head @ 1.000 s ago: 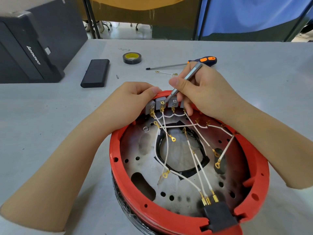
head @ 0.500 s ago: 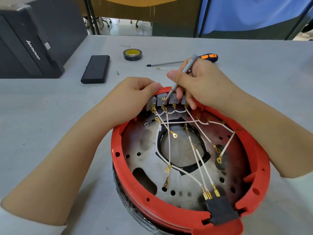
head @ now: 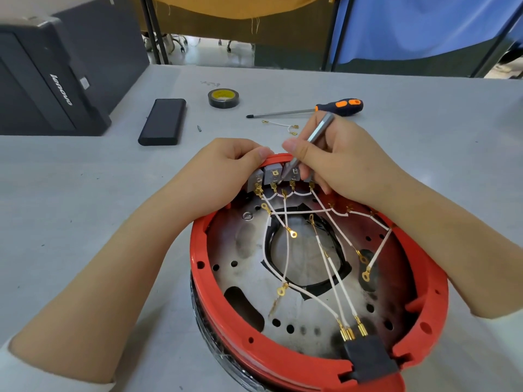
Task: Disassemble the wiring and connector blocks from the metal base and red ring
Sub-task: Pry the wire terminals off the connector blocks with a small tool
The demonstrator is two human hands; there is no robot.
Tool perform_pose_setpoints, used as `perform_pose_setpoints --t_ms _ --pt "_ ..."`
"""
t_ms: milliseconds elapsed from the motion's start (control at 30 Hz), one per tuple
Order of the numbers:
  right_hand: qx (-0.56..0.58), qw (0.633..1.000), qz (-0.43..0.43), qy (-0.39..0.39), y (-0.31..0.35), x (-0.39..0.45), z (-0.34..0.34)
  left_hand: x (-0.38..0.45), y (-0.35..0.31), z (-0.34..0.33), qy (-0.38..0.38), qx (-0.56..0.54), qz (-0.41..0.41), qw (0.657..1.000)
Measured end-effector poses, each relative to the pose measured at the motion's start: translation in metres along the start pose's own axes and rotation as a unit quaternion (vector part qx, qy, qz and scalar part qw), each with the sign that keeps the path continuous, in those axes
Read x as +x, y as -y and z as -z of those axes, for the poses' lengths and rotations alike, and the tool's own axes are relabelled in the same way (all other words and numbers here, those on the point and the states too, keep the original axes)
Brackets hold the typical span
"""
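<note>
The head view is showing us, at far left, a black computer case (head: 53, 77) lying on the grey tabletop (head: 85, 193), and we are reading "lenovo" in white along its side. Just right of it a flat black slab (head: 163, 122) is lying, then a roll of black tape (head: 223, 98) with a yellow core whose print is too small for us to read.

Our left hand (head: 223, 176) is curling over the far edge of the red ring (head: 203, 281), fingers bent around the rim and thumb pressing beside the leftmost grey connector block (head: 272, 176), steadying it. The metal base (head: 249, 278) is sitting inside the ring, with white wires (head: 285, 250) and gold ring terminals crossing it to a black plug block (head: 368, 360) at the near edge.

Our right hand (head: 339, 162) is pinching a slim silver screwdriver (head: 317, 134) like a pen, its tip resting low between two grey blocks. Against a second ago we are seeing the shaft tilting slightly differently and the tip staying in the same spot, while every wire is remaining attached; we judge the terminal screw is still being loosened, so the disassembly is barely advancing.

Beyond the right hand an orange-and-black screwdriver (head: 319, 108) and one freed short wire (head: 280, 126) are lying on the tabletop.
</note>
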State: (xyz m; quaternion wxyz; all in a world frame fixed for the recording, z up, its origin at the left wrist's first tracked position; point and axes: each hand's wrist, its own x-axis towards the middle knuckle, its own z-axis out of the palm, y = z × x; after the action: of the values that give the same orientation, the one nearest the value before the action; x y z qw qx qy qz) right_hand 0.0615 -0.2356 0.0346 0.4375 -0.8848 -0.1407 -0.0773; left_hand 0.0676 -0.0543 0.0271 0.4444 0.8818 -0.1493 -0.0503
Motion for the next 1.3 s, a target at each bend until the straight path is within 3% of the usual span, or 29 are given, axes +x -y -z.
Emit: perform_pose_setpoints --t_ms 167,300,367,500,567,667,800,1067,1300 --pt "0.109 0.993 0.017 -0.039 0.003 -0.006 0.008 0.0 0.002 0.001 -0.002 -0.019 0.003 1.0" --pt "0.161 0.977 0.106 -0.097 0.012 -0.013 0.016 0.001 0.003 0.001 0.001 -0.035 0.006 0.999" --pt "0.159 0.977 0.128 -0.066 0.017 -0.015 0.019 0.001 0.005 0.001 0.002 -0.041 0.007 0.999" --pt "0.092 0.988 0.085 0.088 0.022 -0.021 0.017 0.002 0.006 0.001 -0.003 -0.033 0.0 0.999" --pt "0.016 0.99 0.08 0.117 0.021 -0.026 0.013 0.002 0.006 0.001 -0.001 -0.031 -0.005 1.0" --pt "-0.067 0.99 0.077 0.096 0.015 -0.031 0.007 0.003 0.006 0.0 -0.002 -0.04 0.001 0.999" --pt "-0.098 0.988 0.093 0.081 0.013 -0.032 0.002 0.003 0.008 0.0 -0.005 -0.043 -0.001 0.999" --pt "-0.193 0.961 0.132 0.147 0.008 -0.034 0.002 0.003 0.008 0.0 -0.01 -0.036 -0.009 0.999" --pt "-0.258 0.937 0.197 0.131 0.005 -0.033 -0.001 0.001 0.005 0.0 -0.003 -0.035 -0.007 0.999"
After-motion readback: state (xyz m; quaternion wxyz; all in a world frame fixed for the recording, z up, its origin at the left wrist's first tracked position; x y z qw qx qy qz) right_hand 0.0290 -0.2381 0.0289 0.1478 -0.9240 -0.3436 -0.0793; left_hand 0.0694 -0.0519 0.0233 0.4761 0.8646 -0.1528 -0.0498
